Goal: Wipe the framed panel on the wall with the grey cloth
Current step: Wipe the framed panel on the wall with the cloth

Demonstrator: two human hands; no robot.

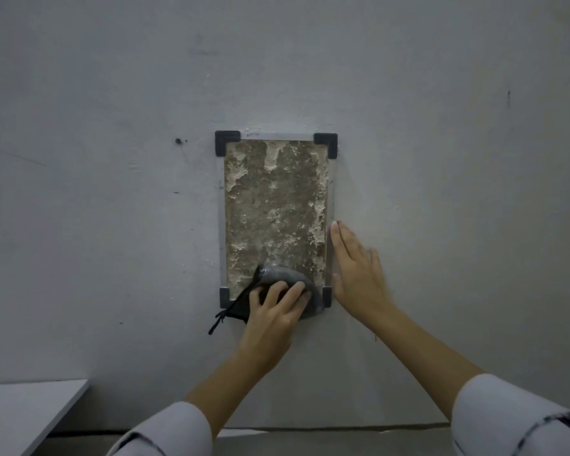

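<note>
Grey cloth (285, 274) bunched beneath left grip (273, 311), fingers curled over it and pressing it against bottom edge of framed panel (273, 205), just below centre of frame. Dark cord (218, 320) trailing from cloth toward lower left. Right grip (356, 268) flat, fingers straight, holding nothing, laid on wall (112, 209) just beside panel's right edge, right of centre. Panel upright, surface mottled brown and pale, rough-looking, with black corner brackets (227, 142) at all four corners. Cloth overlapping bottom edge between the lower two. Pale grey wall all round, scuffed, small dark hole (177, 140) up-left of panel. Pale sleeves (507, 416) along bottom of frame. White table (23, 413) corner at lower left, well apart from cloth.
</note>
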